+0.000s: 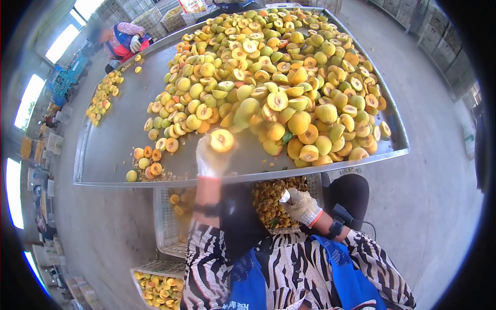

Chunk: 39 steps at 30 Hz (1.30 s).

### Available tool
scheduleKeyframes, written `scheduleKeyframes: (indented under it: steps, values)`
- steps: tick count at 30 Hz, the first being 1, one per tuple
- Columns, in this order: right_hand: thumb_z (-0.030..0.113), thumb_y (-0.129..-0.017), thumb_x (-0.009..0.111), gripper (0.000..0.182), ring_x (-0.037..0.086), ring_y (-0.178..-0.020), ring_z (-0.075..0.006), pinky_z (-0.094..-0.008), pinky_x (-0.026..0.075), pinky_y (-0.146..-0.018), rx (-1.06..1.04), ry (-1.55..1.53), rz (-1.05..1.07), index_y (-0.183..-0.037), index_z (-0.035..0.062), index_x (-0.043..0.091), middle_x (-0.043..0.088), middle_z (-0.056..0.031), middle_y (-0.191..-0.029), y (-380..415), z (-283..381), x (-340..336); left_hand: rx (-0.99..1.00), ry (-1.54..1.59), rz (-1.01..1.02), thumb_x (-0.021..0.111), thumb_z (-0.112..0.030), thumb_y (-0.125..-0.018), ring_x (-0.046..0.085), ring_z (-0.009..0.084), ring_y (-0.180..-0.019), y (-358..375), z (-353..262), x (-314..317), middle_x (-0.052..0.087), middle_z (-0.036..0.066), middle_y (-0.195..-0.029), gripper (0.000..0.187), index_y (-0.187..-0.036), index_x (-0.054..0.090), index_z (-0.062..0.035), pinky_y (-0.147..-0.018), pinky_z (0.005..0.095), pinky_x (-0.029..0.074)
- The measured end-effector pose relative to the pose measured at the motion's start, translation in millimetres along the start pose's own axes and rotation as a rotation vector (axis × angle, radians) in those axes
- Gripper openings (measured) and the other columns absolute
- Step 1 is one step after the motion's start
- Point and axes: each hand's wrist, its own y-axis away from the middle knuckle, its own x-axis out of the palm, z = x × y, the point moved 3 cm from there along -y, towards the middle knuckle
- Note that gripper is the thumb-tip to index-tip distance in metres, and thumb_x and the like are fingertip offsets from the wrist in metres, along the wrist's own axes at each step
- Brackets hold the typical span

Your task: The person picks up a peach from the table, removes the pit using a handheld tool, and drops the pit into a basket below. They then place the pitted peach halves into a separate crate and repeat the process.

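Observation:
My left hand [211, 155], in a whitish glove, is raised over the near edge of the metal table [170, 182]. Its fingers are closed on a halved yellow fruit [222, 140], cut face up with the stone area showing. Lower down, my right hand [302, 205], also gloved, is wrapped round a small white-tipped tool [285, 196] above a crate of brown pits [272, 202]. A large heap of whole and halved fruit [248, 93] covers much of the table. Blur softens the left hand's outline.
A small group of fruit [155, 169] lies at the table's near left. Another pile [103, 98] is at the far left, by a person [126, 41] in gloves. Below the table stand a white crate [161, 222] and a crate of fruit halves [160, 289].

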Motion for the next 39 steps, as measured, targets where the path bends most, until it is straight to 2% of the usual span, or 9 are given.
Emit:
scheduleKeyframes:
  steps: [3, 8, 11, 15, 18, 24, 27, 33, 39]
  values:
    - [0.031, -0.083, 0.07, 0.029, 0.066, -0.079, -0.0397, -0.0477, 0.053, -0.069, -0.033, -0.213, -0.088, -0.094, 0.0067, 0.058, 0.067, -0.018, -0.079, 7.7, 37.8, -24.3, -0.117, 0.201, -0.018, 0.05, -0.042, -0.095, 0.064, 0.0342, -0.087, 55.6, 10.6, 24.9, 0.064, 0.017, -0.094, 0.042, -0.102, 0.062, -0.0031, -0.075, 0.0485, 0.056]
    - [0.028, -0.084, 0.068, 0.045, 0.066, -0.079, -0.0398, -0.0495, 0.053, -0.068, -0.121, -0.023, 0.002, -0.121, 0.0075, 0.053, 0.068, -0.0183, -0.081, 9.1, 88.4, -40.4, -0.229, 0.303, -0.082, 0.047, -0.041, -0.1, 0.064, 0.0304, -0.089, 110.9, 24.3, 55.9, 0.065, 0.014, -0.096, 0.043, -0.106, 0.063, -0.0019, -0.078, 0.0429, 0.055]
    - [0.028, -0.085, 0.067, 0.041, 0.066, -0.08, -0.04, -0.0492, 0.053, -0.069, -0.331, 0.094, -0.076, -0.119, 0.0078, 0.054, 0.067, -0.0184, -0.082, 4.9, 78.4, -23.9, -0.247, 0.347, -0.11, 0.045, -0.037, -0.102, 0.064, 0.0282, -0.09, 126.9, 30.9, 57.4, 0.065, 0.013, -0.097, 0.04, -0.106, 0.062, -0.001, -0.079, 0.0416, 0.055]
    - [0.026, -0.085, 0.063, 0.025, 0.069, -0.079, -0.0338, -0.0418, 0.055, -0.07, -0.244, 0.185, -0.006, -0.098, 0.0064, 0.067, 0.07, -0.0153, -0.084, 24.1, 104.3, -39.3, -0.194, 0.209, -0.03, 0.046, -0.033, -0.102, 0.064, 0.0224, -0.087, 139.6, 34.0, 59.3, 0.066, 0.013, -0.098, 0.037, -0.11, 0.061, 0.0009, -0.077, 0.032, 0.055]
    - [0.023, -0.085, 0.064, 0.024, 0.065, -0.084, -0.0405, -0.0494, 0.052, -0.072, -0.16, 0.155, 0.058, -0.102, 0.0076, 0.057, 0.067, -0.0192, -0.085, 28.0, 108.0, -39.0, -0.19, 0.202, -0.09, 0.046, -0.031, -0.102, 0.064, 0.0222, -0.085, 150.6, 28.2, 67.3, 0.067, 0.014, -0.096, 0.037, -0.105, 0.063, 0.0025, -0.077, 0.0325, 0.054]
    - [0.028, -0.084, 0.064, 0.027, 0.068, -0.086, -0.0362, -0.0436, 0.054, -0.075, -0.178, 0.194, 0.138, -0.1, 0.0067, 0.069, 0.07, -0.0182, -0.092, 34.0, 106.5, -32.8, -0.113, 0.179, -0.165, 0.047, -0.025, -0.1, 0.065, 0.0213, -0.081, 160.8, 31.1, 70.8, 0.068, 0.014, -0.091, 0.035, -0.098, 0.065, 0.0047, -0.075, 0.0317, 0.053]
    - [0.023, -0.085, 0.063, 0.026, 0.064, -0.088, -0.0426, -0.0497, 0.052, -0.076, -0.083, 0.186, 0.179, -0.106, 0.0076, 0.06, 0.068, -0.0208, -0.091, 40.8, 110.1, -38.4, -0.157, 0.146, -0.119, 0.047, -0.026, -0.1, 0.064, 0.0206, -0.077, 160.6, 39.3, 65.1, 0.068, 0.014, -0.087, 0.036, -0.095, 0.066, 0.0051, -0.074, 0.0306, 0.053]
    - [0.024, -0.087, 0.057, 0.027, 0.064, -0.097, -0.0367, -0.0425, 0.05, -0.088, -0.142, 0.014, 0.188, -0.106, 0.0067, 0.066, 0.068, -0.0178, -0.102, 33.9, 74.8, -11.7, -0.142, -0.037, 0.067, 0.045, -0.03, -0.101, 0.065, 0.021, -0.078, 153.3, 44.5, 57.6, 0.069, 0.016, -0.091, 0.042, -0.1, 0.066, 0.0061, -0.075, 0.0315, 0.053]
    - [0.024, -0.089, 0.061, 0.03, 0.064, -0.093, -0.0379, -0.0416, 0.051, -0.081, -0.206, -0.183, 0.122, -0.11, 0.0025, 0.06, 0.067, -0.0199, -0.099, 21.6, 48.3, 15.5, -0.103, 0.277, 0.024, 0.05, -0.029, -0.101, 0.065, 0.0281, -0.075, 157.4, 52.1, 65.6, 0.068, 0.019, -0.091, 0.039, -0.102, 0.063, 0.0081, -0.068, 0.0373, 0.055]
